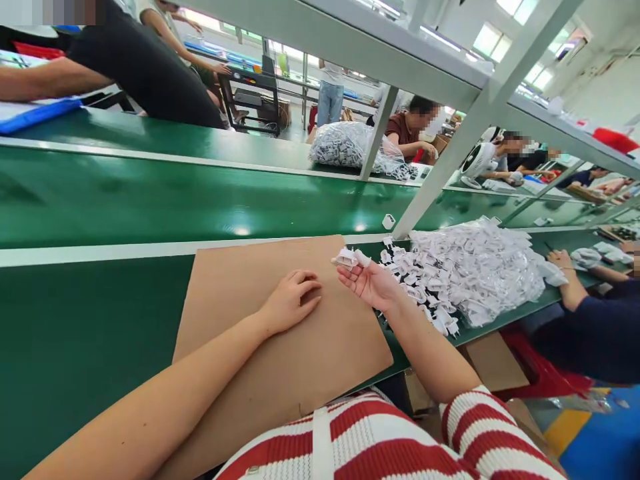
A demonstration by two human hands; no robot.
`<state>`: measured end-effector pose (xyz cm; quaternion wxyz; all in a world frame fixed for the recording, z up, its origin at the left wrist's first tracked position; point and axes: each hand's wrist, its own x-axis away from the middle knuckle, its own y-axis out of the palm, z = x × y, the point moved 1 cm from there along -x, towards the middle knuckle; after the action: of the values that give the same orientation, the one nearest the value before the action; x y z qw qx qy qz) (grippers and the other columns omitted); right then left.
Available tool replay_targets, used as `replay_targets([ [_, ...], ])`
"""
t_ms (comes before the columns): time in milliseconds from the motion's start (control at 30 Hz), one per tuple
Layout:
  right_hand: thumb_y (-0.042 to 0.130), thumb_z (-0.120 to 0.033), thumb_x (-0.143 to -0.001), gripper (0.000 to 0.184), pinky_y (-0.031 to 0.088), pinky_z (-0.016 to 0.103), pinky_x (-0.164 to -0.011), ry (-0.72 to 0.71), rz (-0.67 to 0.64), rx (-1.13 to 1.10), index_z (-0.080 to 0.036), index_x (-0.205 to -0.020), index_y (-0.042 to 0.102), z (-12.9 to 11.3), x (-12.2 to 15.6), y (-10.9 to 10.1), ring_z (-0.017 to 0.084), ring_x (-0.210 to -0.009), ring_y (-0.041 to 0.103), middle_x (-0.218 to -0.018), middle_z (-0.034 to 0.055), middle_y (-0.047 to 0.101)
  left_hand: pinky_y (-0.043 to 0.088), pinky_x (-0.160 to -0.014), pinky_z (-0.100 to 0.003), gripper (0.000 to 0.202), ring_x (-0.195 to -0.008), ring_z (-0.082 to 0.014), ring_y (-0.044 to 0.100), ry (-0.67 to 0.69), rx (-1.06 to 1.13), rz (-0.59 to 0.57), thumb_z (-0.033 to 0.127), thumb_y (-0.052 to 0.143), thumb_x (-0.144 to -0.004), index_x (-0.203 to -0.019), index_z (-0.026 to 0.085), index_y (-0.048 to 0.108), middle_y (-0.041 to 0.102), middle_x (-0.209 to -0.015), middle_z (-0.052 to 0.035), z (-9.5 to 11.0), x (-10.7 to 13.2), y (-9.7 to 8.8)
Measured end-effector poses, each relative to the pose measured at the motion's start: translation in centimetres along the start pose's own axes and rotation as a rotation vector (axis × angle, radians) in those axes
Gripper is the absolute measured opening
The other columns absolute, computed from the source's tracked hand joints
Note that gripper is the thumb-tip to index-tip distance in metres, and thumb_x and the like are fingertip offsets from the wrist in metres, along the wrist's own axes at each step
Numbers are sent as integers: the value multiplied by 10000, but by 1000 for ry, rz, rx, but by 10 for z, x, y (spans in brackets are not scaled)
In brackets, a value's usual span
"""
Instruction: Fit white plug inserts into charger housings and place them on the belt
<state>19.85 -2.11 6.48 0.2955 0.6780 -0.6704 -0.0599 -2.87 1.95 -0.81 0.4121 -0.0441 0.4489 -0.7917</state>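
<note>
My right hand (373, 283) is raised over the right edge of a brown cardboard sheet (280, 373), palm turned up. Between its thumb and fingers is a small white plastic plug housing (345, 258); a white cover seems to be on the thumb. My left hand (293, 300) rests on the cardboard, fingers slightly bent and apart, with nothing in it. Just right of my right hand lies a loose heap of similar white plug pieces (435, 300), some with dark pins. Behind the heap a clear plastic bag (500, 273) bulges with more of them.
A green conveyor belt (200, 193) runs across beyond the cardboard, carrying a single white piece (389, 221). A slanted white metal post (445, 150) rises near the heap. Another filled bag (343, 143) stands on the far side. At the right sits a co-worker in a dark sleeve (595, 327).
</note>
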Motion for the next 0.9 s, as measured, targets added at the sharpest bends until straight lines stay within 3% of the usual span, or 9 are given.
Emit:
replay_targets([
  [100,755,-450,-878,312,580,339,-1007,-61,-42,32,-204,-1060,689,12,-7,-6,175,-1030,759,-1096,66,798,455,-1168,-523,340,-1289,-314,571,-31,23,10,443,561,-987,-1143,215,759,660,-1322,-120,-2,-2,1],
  [167,811,-425,-808,335,564,369,-993,-162,-39,227,-201,-1032,702,22,-9,-9,189,-1008,739,-1084,61,780,460,-1168,-503,339,-1277,-300,583,-88,80,33,460,564,-986,-1110,214,761,671,-1306,-114,-4,-3,2],
  [300,733,-205,-823,85,508,371,-937,-436,4,1076,-176,-902,725,42,-3,-9,220,-1040,635,-1056,79,685,513,-1110,-457,357,-1201,-272,635,-285,196,101,478,582,-945,-1091,191,736,689,-1241,-112,-9,-9,-1],
  [400,642,-89,-818,153,469,336,-860,-484,-91,1512,-183,-917,711,50,4,-7,227,-1022,579,-1006,74,654,561,-1016,-430,420,-1100,-268,675,-404,159,58,498,617,-882,-1124,168,711,694,-1191,-113,-13,-32,-7],
  [500,618,-114,-841,187,444,322,-783,-444,-139,1627,-190,-992,698,52,6,-6,226,-982,570,-1013,72,667,548,-1008,-430,468,-1047,-261,684,-438,106,43,470,661,-852,-1183,139,683,684,-1218,-122,-15,-80,-9],
  [600,612,-139,-855,203,446,331,-775,-419,-139,1659,-185,-1036,693,52,5,-6,238,-995,586,-1059,82,683,501,-1066,-408,432,-1072,-242,663,-414,78,60,399,678,-878,-1205,117,676,656,-1286,-131,-14,-144,3],
  [733,608,-168,-874,231,473,337,-801,-410,-157,1673,-190,-1084,700,52,5,-5,255,-1028,616,-1088,84,698,505,-1016,-339,472,-1135,-242,642,-414,72,66,431,719,-909,-1262,126,651,651,-1327,-126,-7,-229,39],
  [900,600,-174,-876,221,494,346,-767,-458,-158,1725,-187,-1069,706,54,7,-4,264,-1006,641,-1062,84,705,505,-994,-375,889,-1345,-363,539,-521,50,68,632,838,-776,-1440,135,520,523,-1512,-211,3,-298,85],
])
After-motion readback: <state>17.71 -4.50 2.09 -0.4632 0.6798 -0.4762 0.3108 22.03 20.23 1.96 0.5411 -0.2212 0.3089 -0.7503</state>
